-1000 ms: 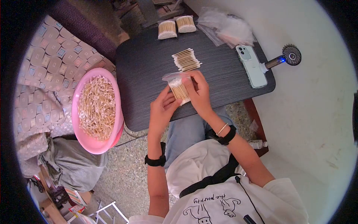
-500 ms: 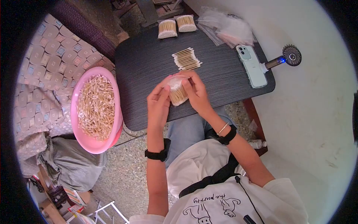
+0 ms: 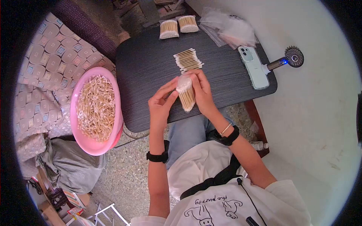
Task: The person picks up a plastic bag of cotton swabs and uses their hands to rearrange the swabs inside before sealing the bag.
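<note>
Between my hands is a clear plastic bag of cotton swabs (image 3: 186,98), tilted over the near edge of the black table. My left hand (image 3: 162,101) grips its left side with thumb and fingers. On the opposite side, my right hand (image 3: 201,90) holds the bag near its upper end. Just beyond my fingers lies a loose row of cotton swabs (image 3: 188,60) on the tabletop. Two filled bags of cotton swabs, a left one (image 3: 169,29) and a right one (image 3: 188,24), sit at the far edge.
A pink basin (image 3: 74,124) heaped with loose cotton swabs (image 3: 96,107) stands left of the table (image 3: 143,75). Empty plastic bags (image 3: 230,28) lie at the far right corner. A phone (image 3: 254,69) and a small fan (image 3: 293,56) are along the right edge, by the wall.
The held bag has turned to a narrower, more upright angle, showing more of its side and white tips. My hands shifted slightly with it; the other things stay put.
</note>
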{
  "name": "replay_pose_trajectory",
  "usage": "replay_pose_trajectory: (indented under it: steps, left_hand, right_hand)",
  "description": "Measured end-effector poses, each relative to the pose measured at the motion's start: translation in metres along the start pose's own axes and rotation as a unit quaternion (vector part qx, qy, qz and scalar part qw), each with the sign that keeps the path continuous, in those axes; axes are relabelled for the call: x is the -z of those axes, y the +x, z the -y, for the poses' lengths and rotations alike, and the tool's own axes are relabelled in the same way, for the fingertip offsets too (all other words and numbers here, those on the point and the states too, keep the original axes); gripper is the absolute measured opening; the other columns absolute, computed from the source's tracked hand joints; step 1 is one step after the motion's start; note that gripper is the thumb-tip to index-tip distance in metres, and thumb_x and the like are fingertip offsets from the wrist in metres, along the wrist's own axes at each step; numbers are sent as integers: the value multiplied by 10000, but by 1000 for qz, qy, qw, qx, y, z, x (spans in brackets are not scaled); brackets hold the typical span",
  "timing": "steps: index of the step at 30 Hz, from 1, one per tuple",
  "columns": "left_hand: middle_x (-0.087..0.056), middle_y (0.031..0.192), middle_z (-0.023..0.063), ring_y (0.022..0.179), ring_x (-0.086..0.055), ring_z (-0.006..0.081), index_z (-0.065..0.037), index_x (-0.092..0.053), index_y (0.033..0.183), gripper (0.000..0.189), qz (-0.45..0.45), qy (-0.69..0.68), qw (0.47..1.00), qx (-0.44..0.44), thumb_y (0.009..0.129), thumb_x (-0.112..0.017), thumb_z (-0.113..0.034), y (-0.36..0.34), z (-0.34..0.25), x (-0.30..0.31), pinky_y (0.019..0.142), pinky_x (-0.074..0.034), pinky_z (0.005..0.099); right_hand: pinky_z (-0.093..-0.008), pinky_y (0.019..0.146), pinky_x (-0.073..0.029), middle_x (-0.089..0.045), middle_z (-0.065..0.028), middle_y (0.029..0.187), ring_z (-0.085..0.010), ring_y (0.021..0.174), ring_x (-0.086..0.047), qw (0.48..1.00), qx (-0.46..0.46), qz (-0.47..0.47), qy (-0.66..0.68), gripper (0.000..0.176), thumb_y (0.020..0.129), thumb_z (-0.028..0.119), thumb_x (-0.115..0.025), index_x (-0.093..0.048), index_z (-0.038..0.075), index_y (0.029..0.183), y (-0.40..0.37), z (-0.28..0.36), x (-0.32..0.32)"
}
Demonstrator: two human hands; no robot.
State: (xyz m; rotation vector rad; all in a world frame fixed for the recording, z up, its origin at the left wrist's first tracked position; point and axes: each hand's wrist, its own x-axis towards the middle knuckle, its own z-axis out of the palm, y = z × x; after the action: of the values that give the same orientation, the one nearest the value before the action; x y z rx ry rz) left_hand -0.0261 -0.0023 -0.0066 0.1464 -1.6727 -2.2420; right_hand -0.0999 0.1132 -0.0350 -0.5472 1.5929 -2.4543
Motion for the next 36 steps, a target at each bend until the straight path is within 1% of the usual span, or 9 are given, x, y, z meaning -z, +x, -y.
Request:
replay_pose_trajectory:
  steps: [1, 7, 16, 19, 22, 25, 29, 32, 36]
  left_hand:
    - [-587, 1196, 132, 1120, -550, 223, -6, -662, 1039, 216, 8, 88, 995, -41, 825, -631, -3, 0, -3, -1, 980, -432, 332]
    - [-650, 1025, 106, 1007, -580, 215, 1, -681, 901, 147, 78, 256, 946, -184, 754, -687, 9, 12, -5, -1, 887, -443, 323]
    - [-592, 974, 73, 1015, -559, 194, 13, -623, 844, 79, 82, 149, 978, -123, 784, -672, -3, 18, 5, 3, 885, -425, 309]
    - [-580, 986, 68, 1046, -545, 202, 7, -621, 864, 89, 115, 127, 984, -40, 788, -667, 4, 19, -2, 11, 903, -416, 310]
    - [-592, 1006, 82, 1038, -552, 194, 1, -625, 902, 140, 78, 101, 991, -36, 775, -684, -4, 13, -5, 6, 906, -419, 305]
    - [-602, 1037, 96, 1009, -570, 181, -2, -627, 957, 209, 53, 261, 955, -132, 763, -701, -17, 3, -12, -5, 893, -441, 306]
    - [-623, 1076, 110, 996, -592, 172, 3, -617, 1025, 272, -23, 280, 953, -115, 768, -703, -28, -7, -6, -7, 865, -476, 297]
    - [-617, 1110, 120, 1022, -581, 168, 24, -598, 1064, 246, -63, 106, 992, 4, 831, -645, -40, -7, 0, 3, 890, -463, 290]
    - [-611, 1121, 115, 1030, -568, 153, 36, -582, 1078, 203, -80, 66, 994, -21, 915, -542, -78, 3, 2, 13, 922, -432, 281]
  right_hand:
    - [-240, 833, -430, -557, -42, 974, -96, 910, -533, 1000, -11, 3, -11, 235, 1002, 223, -378, -505, 27, 1027, -1, -1, 1]
    - [-266, 824, -422, -568, -63, 919, -123, 874, -529, 1000, -11, 16, -2, 295, 1018, 250, -321, -510, 27, 985, 2, -10, 2]
    - [-283, 814, -429, -576, -77, 899, -141, 846, -540, 997, -14, 23, -68, 289, 1015, 224, -322, -516, 17, 962, 2, -3, 2]
    - [-287, 807, -433, -582, -78, 896, -144, 843, -547, 995, -1, 32, -97, 277, 1012, 210, -326, -517, 14, 975, 1, -1, 1]
    - [-284, 803, -435, -585, -81, 893, -142, 846, -551, 992, 6, 28, -121, 260, 1007, 199, -336, -517, 14, 989, 1, -3, 1]
    - [-278, 801, -434, -583, -82, 895, -137, 855, -551, 992, 14, 10, -127, 241, 1002, 195, -354, -515, 16, 1001, 1, -2, 0]
    - [-261, 810, -432, -575, -58, 930, -117, 891, -546, 996, 15, 19, -89, 188, 988, 173, -405, -513, 24, 1025, -2, 1, -3]
    - [-246, 814, -439, -561, -39, 968, -105, 931, -544, 999, -1, 30, -10, 140, 953, 129, -488, -523, 21, 1034, -3, 5, -6]
    - [-230, 787, -459, -548, -44, 1006, -108, 956, -549, 997, 43, 60, 0, 144, 879, 70, -603, -561, -2, 997, -1, 2, -8]
